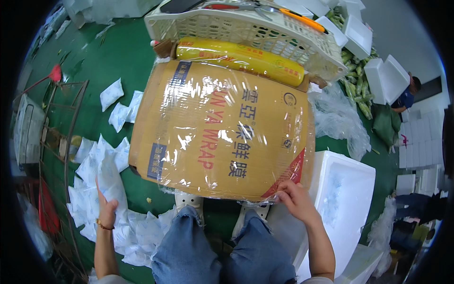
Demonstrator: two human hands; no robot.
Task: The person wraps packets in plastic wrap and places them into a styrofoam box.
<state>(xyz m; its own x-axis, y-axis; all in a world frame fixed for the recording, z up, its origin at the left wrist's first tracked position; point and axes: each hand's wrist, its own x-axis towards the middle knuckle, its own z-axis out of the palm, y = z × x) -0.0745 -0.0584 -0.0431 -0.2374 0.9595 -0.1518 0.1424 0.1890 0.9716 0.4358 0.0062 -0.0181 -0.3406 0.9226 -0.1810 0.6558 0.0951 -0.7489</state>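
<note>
Before me lies a flat cardboard box bearing large printing, its top covered with clear cling film. At its near right corner my right hand pinches the loose film edge between thumb and fingers. A yellow-wrapped cling film roll lies across the far end of the cardboard. To the left, my left hand grips a plump white gel ice pack, thumb on the near side and the other fingers mostly hidden. Below and around that hand, more ice packs are heaped on the floor.
Behind the roll, a white plastic crate carries pliers and an orange utility knife. An open white foam box stands at my right. Left is a rusty metal frame. A person handles foam boxes near piled green vegetables.
</note>
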